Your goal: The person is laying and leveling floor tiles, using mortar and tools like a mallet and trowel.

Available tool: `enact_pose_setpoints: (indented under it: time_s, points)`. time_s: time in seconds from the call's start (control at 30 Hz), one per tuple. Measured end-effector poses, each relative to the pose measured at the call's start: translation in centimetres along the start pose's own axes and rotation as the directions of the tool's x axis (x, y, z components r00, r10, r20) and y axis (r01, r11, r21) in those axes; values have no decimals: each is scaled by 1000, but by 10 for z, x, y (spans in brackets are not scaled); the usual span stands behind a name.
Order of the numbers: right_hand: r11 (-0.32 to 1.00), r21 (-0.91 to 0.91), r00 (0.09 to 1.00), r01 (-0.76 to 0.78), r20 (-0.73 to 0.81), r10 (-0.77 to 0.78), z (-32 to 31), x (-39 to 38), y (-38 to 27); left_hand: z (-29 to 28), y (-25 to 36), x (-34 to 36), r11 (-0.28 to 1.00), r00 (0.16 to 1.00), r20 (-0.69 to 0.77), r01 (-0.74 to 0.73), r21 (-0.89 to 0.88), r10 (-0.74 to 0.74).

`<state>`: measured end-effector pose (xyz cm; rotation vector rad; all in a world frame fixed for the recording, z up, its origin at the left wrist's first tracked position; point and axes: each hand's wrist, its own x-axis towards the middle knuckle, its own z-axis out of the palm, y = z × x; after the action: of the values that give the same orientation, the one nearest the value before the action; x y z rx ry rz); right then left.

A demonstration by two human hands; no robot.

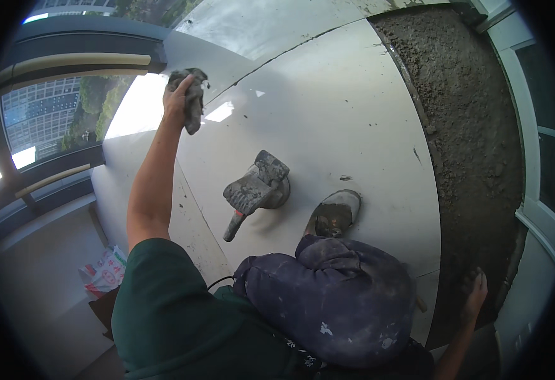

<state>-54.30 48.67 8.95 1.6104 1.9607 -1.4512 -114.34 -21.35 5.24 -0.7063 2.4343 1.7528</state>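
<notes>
Pale, glossy tiles [353, 120] cover most of the floor, and along their right edge runs a broad strip of dark, rough mortar [480, 133]. Near the middle of the tiles stands a mortar-caked tool [258, 183] with a stubby handle, well apart from either hand. Smaller than that is the grey, grimy cloth [194, 111], bunched up over the tiles at the upper left, near the window. It should be light, limp and hard to damage, perhaps damp and a little slick with slurry; a full-palm hold on the bunched middle would suit it best. The left hand [175, 104] is closed around it, thumb along the top. The right hand [477, 291] is over by the mortar strip; its fingers are too dim to tell how far they spread, or whether they touch anything.
</notes>
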Motion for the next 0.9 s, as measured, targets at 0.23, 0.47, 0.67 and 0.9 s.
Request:
enact_pose_setpoints:
  time_s: [0.23,0.47,0.67,0.9]
  points:
    - [858,-510,990,-49,87,109,-40,-14,103,-52,-144,71,812,911,-330,-10,583,247]
    - [969,-166,982,-182,-73,173,-21,-46,89,39,-124,48,729,906,-127,-235,643,405]
    - [926,-361,992,-110,12,122,-5,-50,67,225,-71,-21,609,816,166,-533,587,553]
    - [948,-318,1000,9,-1,-9,-19,-52,65,441,13,-52,581,683,265,-723,374,680]
